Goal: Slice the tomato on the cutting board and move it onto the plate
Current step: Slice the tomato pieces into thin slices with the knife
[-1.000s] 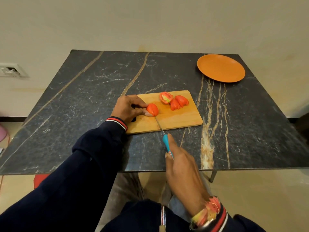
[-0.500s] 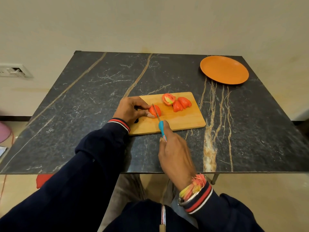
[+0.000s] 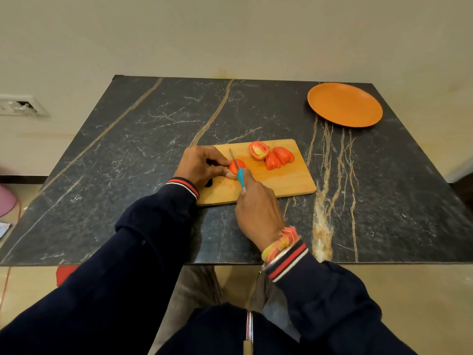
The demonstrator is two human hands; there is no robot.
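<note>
Left hand (image 3: 202, 167) pinches tomato piece (image 3: 235, 165); right hand (image 3: 258, 210) holds knife (image 3: 238, 170) across it.

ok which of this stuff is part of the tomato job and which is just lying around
In the job: tomato piece held by the left hand, knife in the right hand, cut slices, cutting board, orange plate.
Just about: wall socket, pink thing at left edge.
</note>
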